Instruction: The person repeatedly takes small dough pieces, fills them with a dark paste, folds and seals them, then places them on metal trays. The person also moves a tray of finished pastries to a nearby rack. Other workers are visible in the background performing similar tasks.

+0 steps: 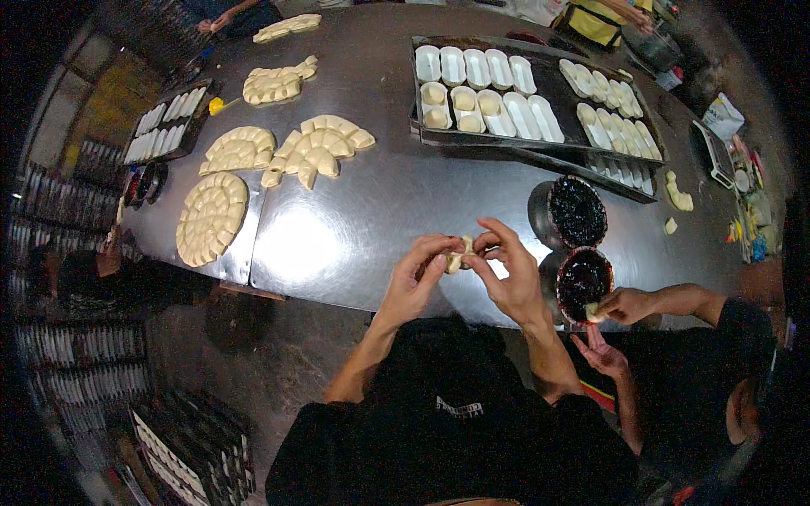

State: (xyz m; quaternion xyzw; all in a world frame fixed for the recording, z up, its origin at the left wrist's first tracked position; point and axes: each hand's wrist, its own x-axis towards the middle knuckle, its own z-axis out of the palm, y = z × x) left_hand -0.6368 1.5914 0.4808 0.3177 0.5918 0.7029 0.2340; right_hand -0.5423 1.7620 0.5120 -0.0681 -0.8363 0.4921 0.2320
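Over the front of a metal worktable, my left hand pinches a small piece of dough between thumb and fingers. My right hand grips the other side of the same piece, its index finger raised. Part of the dough is covered by my fingertips. To the right stand two round bowls of dark, glossy filling, the far bowl and the near bowl. Beside the near one, a co-worker's hand holds another dough piece at its rim.
A black tray holds white paper molds, some with dough balls. Scored dough rounds and cut dough portions lie on the left. A smaller tray sits at the far left edge. Other people stand around the table.
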